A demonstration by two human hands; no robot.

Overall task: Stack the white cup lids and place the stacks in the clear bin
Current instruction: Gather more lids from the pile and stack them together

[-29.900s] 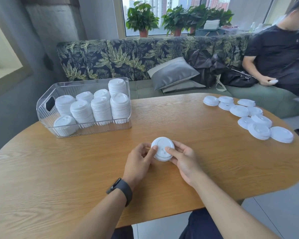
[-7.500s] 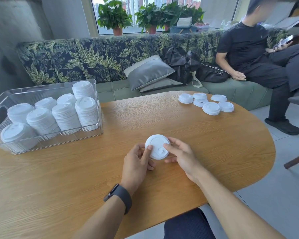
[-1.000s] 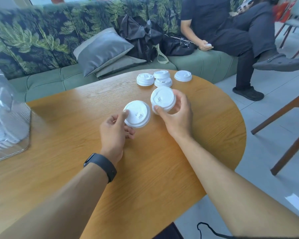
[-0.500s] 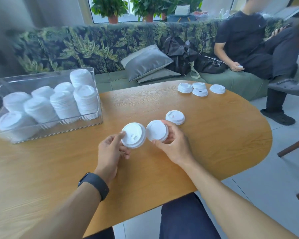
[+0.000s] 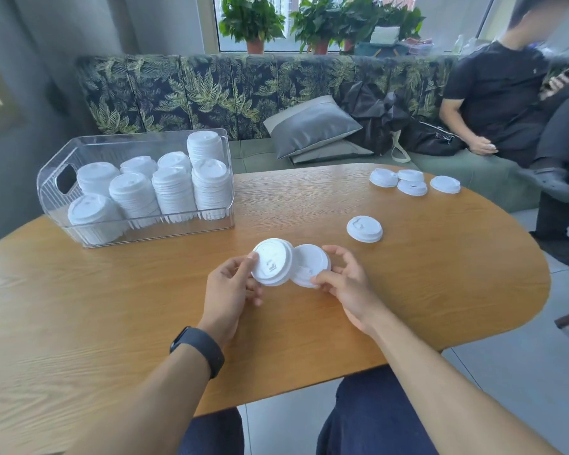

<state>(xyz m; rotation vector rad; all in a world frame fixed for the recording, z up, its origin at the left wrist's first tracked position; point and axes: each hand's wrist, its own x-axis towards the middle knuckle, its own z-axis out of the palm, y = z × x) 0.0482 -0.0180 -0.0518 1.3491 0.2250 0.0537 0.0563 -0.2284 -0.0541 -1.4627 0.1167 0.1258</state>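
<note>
Both hands are busy over the wooden table: the left hand, a black band on its wrist, pinches a small stack of white lids tilted toward the person, and the right hand curls its fingers round the rim of a second lid. The two overlap at their edges, held just above the tabletop. One loose lid lies flat nearby to the right, and four more lids cluster at the far edge. On the left sits the clear bin, packed with tall lid stacks. Another person sits on the leaf-print sofa beyond.
</note>
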